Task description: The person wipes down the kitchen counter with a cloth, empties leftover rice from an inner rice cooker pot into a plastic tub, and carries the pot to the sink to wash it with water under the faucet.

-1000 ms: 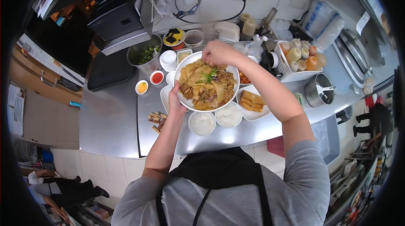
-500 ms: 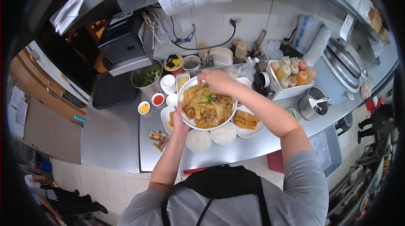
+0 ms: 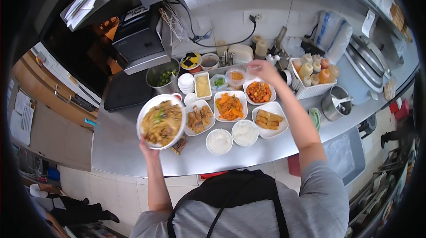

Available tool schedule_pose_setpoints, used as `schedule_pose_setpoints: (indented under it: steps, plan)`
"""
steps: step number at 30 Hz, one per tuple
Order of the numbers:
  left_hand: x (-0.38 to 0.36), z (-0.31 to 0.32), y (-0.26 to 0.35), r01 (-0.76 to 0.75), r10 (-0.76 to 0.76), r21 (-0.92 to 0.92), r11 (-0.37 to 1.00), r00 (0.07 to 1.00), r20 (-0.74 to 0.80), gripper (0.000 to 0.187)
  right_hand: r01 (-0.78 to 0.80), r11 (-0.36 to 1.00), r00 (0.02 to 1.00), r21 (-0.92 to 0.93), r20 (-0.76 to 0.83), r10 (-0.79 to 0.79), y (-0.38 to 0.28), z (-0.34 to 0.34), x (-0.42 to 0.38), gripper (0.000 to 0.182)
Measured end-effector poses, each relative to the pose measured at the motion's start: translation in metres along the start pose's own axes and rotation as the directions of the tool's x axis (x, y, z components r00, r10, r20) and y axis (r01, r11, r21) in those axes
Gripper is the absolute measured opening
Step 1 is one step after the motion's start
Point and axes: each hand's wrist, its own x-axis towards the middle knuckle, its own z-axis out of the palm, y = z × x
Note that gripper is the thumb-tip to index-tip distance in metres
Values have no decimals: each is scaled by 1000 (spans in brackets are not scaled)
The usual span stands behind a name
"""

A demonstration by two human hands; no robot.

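Bowl (image 3: 140, 120) is clamped by left hand (image 3: 149, 150); tub (image 3: 227, 78) lies just left of right hand (image 3: 263, 70), finger spacing undetermined.

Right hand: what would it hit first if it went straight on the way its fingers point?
Likely the clear tub of orange food, just left of the right hand, though height is hard to judge and it might pass over.

apron (image 3: 235, 189): black | shirt (image 3: 319, 184): grey | squeeze bottles (image 3: 325, 76): orange, cream | basket (image 3: 306, 90): white
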Motion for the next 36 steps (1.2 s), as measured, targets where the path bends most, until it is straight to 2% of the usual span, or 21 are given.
schedule_pose_setpoints:
  steps: [1,2,4,6,10,11,12,14,17,19,20,22,24,26,28,29,30,31,32,34,36]
  plan:
    - [3,-24,14,-27,25,-7,1000,988,-150,46,-31,990,993,-135,-115,16,24,-13,-11,23]
    - [6,-47,27,-84,91,41,996,978,-188,47,-146,986,977,-75,-167,132,69,-19,-17,19]
    - [5,-77,47,-180,214,162,970,950,-227,47,-350,932,918,-98,-236,320,94,-30,-51,15]
    - [10,-108,61,-210,240,124,970,909,-340,47,-505,849,857,-156,-210,472,127,-29,-74,15]
    - [11,-121,67,-341,357,120,932,812,-462,46,-536,730,843,-425,-216,493,179,-6,-88,16]
    - [16,-122,67,-355,371,127,926,796,-479,46,-590,805,803,-56,-149,578,180,2,-89,15]
    - [22,-124,69,-360,376,132,923,783,-496,46,-585,746,775,319,-51,630,181,8,-89,15]
    - [33,-127,70,-372,392,149,916,757,-523,46,-660,693,731,291,37,681,182,14,-81,23]
    - [50,-129,74,-391,417,170,904,724,-549,45,-582,774,801,248,11,599,214,36,-70,23]
    - [57,-125,78,-411,449,202,889,692,-566,45,-542,837,791,78,-288,539,211,44,-68,24]
    - [60,-121,79,-422,467,220,880,677,-569,45,-537,840,797,78,-280,535,206,41,-68,24]
    - [62,-107,73,-446,524,285,848,635,-567,45,-535,749,752,391,-183,633,178,23,-68,17]
    - [65,-83,53,-475,682,490,731,539,-494,45,-485,802,787,349,-225,574,173,8,-70,18]
    - [68,-42,13,-438,851,751,493,421,-313,39,-508,791,794,340,-170,584,151,-11,-78,19]
    - [44,27,-36,-503,795,797,334,605,48,20,-474,794,812,379,-159,561,142,-23,-86,20]
    - [30,64,-63,-542,752,789,290,638,162,21,-442,792,825,421,-155,543,135,-29,-90,21]
    - [10,98,-84,-370,504,846,383,852,144,24,-445,793,842,415,-108,529,118,-36,-93,21]
    - [9,110,-106,-395,306,799,453,911,276,27,-441,799,860,409,-62,506,102,-39,-94,22]
    - [-15,150,-116,-131,-56,885,446,983,174,34,-422,804,883,419,-10,468,95,-37,-91,22]
    - [-17,168,-148,-29,-345,771,636,883,318,44,-399,824,916,401,143,374,74,-32,-86,28]
    - [-31,193,-127,294,-648,635,714,620,442,53,-344,866,924,361,293,245,37,-9,-78,28]
